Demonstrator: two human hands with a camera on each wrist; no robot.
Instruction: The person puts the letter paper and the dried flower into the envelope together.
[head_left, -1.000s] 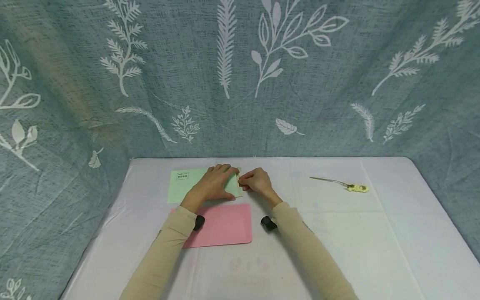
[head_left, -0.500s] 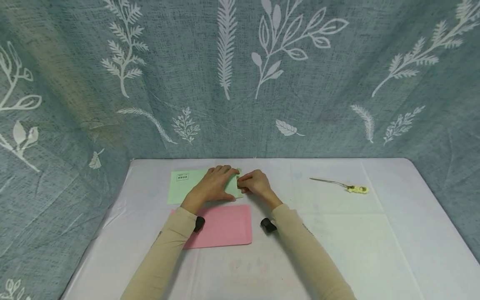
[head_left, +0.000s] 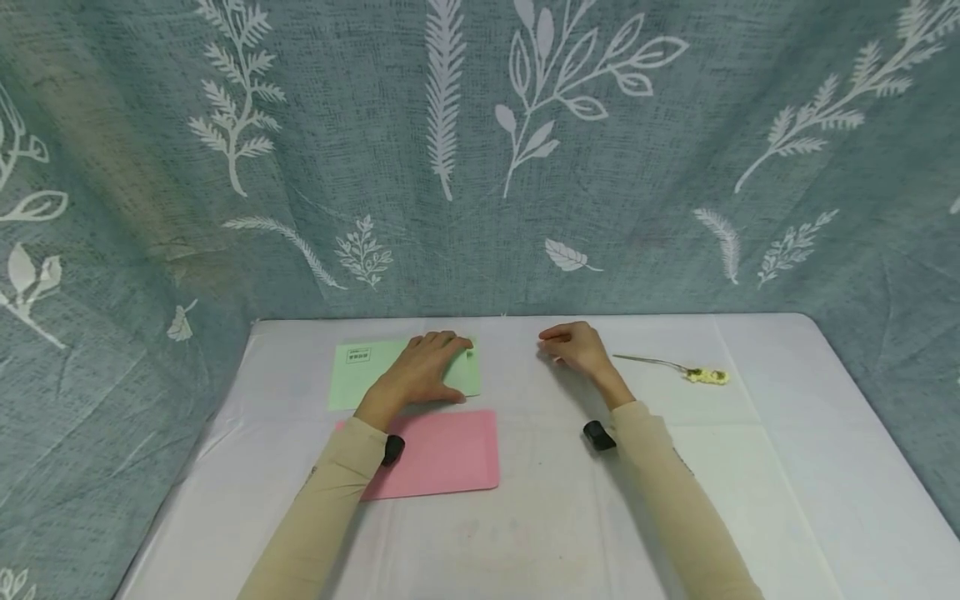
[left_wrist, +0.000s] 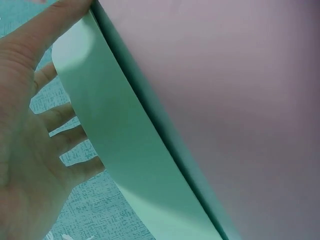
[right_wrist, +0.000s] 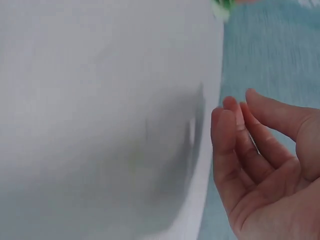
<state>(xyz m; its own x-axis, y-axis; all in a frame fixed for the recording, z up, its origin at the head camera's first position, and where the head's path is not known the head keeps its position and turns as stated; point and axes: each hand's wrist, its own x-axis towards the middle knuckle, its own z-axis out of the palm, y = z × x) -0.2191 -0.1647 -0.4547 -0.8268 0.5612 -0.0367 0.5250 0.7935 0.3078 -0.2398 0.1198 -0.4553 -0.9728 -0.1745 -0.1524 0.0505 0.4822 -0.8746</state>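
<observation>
A pale green envelope (head_left: 363, 379) lies near the back of the table, a small printed box at its upper left and a small dark mark at its right end. My left hand (head_left: 423, 367) rests over its right half with fingers spread, the thumb at the near edge. In the left wrist view, a dark line runs along the edge of the green envelope (left_wrist: 110, 105), beside the left hand (left_wrist: 45, 130). Off to the right of the envelope, my right hand (head_left: 577, 348) hovers with loosely bent fingers. Nothing shows between those fingers in the right wrist view, where the right hand (right_wrist: 265, 155) appears close up.
A pink envelope (head_left: 442, 454) lies just in front of the green one, partly under the left forearm. Right of the right hand is a thin metal stick with a pale yellow ornament (head_left: 707, 377). Behind the white-covered table (head_left: 540, 525) hangs a patterned blue-green curtain (head_left: 465, 250).
My right hand has left the green envelope's right end and moved right, its fingers loosening. The left hand keeps its place on the envelope. The view has shifted slightly.
</observation>
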